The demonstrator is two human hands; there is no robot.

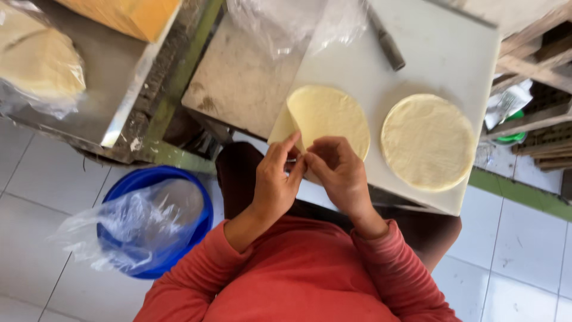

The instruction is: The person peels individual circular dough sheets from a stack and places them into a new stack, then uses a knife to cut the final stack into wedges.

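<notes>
White counter (441, 48) carries two thin dough rounds. Left hand (271, 182) and right hand (339, 173) pinch the near wrapper's (328, 116) lifted edge with narrow fingers; it looks soft, light, tearable—best held at the rim.

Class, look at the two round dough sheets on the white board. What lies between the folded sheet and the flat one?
In the head view, only a bare strip of the white board separates the folded sheet from the flat sheet; they lie apart.
</notes>
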